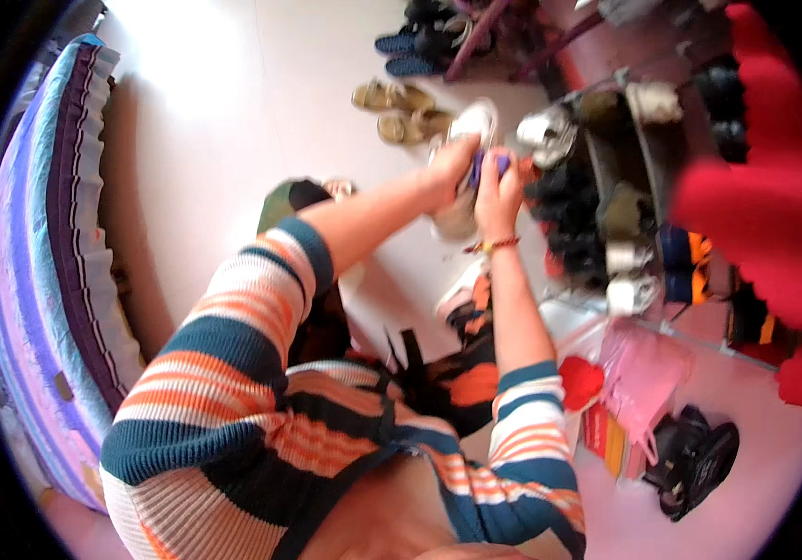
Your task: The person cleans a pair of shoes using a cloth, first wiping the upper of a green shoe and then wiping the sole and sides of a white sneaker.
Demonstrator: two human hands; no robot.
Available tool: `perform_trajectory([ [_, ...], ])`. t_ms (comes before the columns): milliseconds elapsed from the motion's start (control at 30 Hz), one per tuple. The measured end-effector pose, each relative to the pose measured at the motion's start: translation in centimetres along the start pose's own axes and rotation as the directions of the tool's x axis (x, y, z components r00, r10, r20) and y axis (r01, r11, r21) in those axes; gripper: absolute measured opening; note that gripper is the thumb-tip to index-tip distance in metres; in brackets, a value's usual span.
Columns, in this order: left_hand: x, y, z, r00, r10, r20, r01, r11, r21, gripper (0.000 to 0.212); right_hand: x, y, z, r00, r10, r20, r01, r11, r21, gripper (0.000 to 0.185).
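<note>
My left hand [453, 166] grips a pale shoe [475, 120], whose whitish end shows beyond my fingers. A beige shoe part [454, 218] appears below that hand; I cannot tell whether it belongs to the same shoe. Close beside it, my right hand [502, 185], with a beaded bracelet at the wrist, holds a small purple object [490, 168] against the shoe. My fingers cover most of this object, so its kind is unclear. A pair of tan sandals [408, 126] lies on the floor just beyond my hands.
A shoe rack [646, 154] with several shoes stands at right, beside red fabric [786, 210]. Dark blue slippers [411, 66] lie at the far side. A pink bag [642, 364] and black sandals [695, 455] are lower right. A bed with a striped cover [37, 294] is left.
</note>
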State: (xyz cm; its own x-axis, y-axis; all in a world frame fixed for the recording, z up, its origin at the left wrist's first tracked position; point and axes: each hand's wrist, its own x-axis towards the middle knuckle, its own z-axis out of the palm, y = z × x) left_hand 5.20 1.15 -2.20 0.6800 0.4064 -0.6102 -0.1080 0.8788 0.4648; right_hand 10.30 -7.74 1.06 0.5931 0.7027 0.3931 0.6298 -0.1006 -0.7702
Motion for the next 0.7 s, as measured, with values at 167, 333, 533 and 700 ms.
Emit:
perform_trajectory([
  [167,-0.8,0.8,1.3,0.975,-0.051,0.217,0.033,0.996,0.085,0.042,0.9,0.6,-2.6,0.995,0.098,-0.007,-0.098,0.995,0.026,0.029],
  [333,-2.8,0.9,2.3,0.860,-0.194,0.471,0.170,0.981,0.094,0.036,1.9,0.9,-5.1,0.983,0.154,-0.100,-0.160,0.986,-0.055,0.046],
  [533,-2.0,3.5,-0.9,0.952,-0.030,0.306,-0.044,0.972,0.231,0.033,-1.7,-2.9,-1.0,0.992,-0.127,0.012,0.128,0.991,-0.032,0.017],
  [700,-5.3,2.5,0.4,0.964,-0.116,0.237,0.098,0.991,0.088,0.036,1.0,-0.3,-1.2,0.975,-0.168,-0.145,0.147,0.978,-0.145,0.019],
])
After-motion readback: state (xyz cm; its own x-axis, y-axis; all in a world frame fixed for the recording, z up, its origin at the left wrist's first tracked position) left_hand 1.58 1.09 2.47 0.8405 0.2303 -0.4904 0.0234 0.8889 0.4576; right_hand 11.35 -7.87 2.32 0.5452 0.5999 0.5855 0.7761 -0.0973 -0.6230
